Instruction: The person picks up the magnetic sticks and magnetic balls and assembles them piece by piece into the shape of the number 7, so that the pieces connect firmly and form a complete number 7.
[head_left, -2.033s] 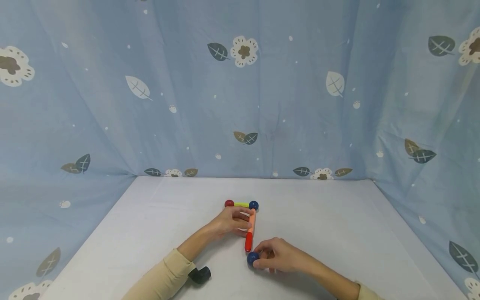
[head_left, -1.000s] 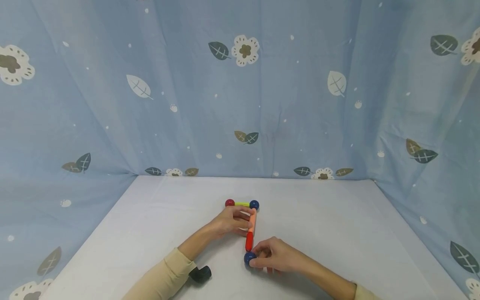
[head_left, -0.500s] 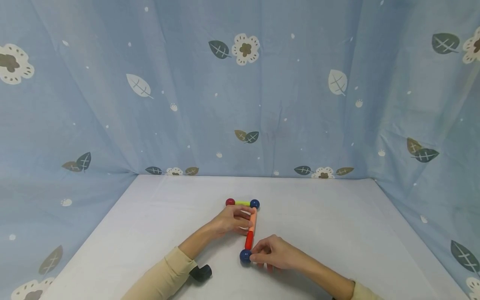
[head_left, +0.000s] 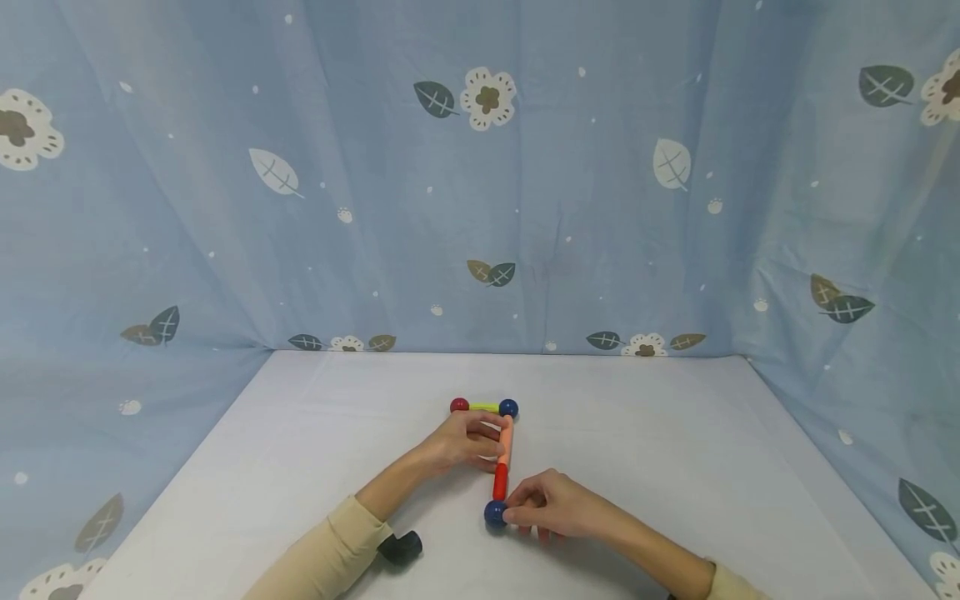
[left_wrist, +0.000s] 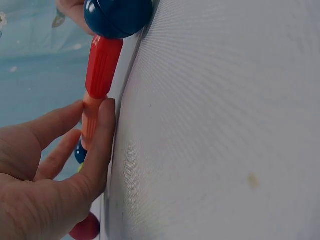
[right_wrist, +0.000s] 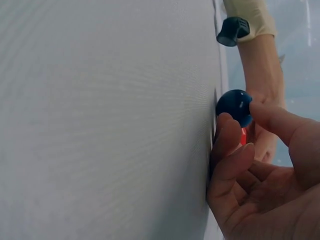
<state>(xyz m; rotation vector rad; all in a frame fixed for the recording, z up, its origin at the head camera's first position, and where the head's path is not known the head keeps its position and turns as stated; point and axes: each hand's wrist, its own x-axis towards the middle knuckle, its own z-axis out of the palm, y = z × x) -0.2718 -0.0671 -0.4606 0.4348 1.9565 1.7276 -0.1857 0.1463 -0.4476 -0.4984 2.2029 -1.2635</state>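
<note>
My left hand (head_left: 459, 442) pinches a peach-coloured rod (head_left: 506, 440) between thumb and fingers. A red rod (head_left: 500, 482) lies end to end with it, pointing toward me. The red rod's near end meets a large blue ball (head_left: 496, 515), clearly so in the left wrist view, where the red rod (left_wrist: 104, 67) runs up to the blue ball (left_wrist: 119, 15). My right hand (head_left: 557, 504) pinches that ball from the right with thumb and fingertips. In the right wrist view, the thumb is against the blue ball (right_wrist: 235, 107), which partly covers the rods behind it.
Beyond my left hand, a yellow-green rod (head_left: 484, 407) joins a red ball (head_left: 459, 405) and another blue ball (head_left: 508, 408), near the peach rod's far end. A black strap-like device (head_left: 401, 548) sits at my left sleeve. A patterned blue curtain (head_left: 555, 200) rises behind the white table (head_left: 660, 450).
My right hand has brought the near blue ball leftward to the red rod's end. Ball and red rod swung slightly left, then back right. My left hand has stayed in place.
</note>
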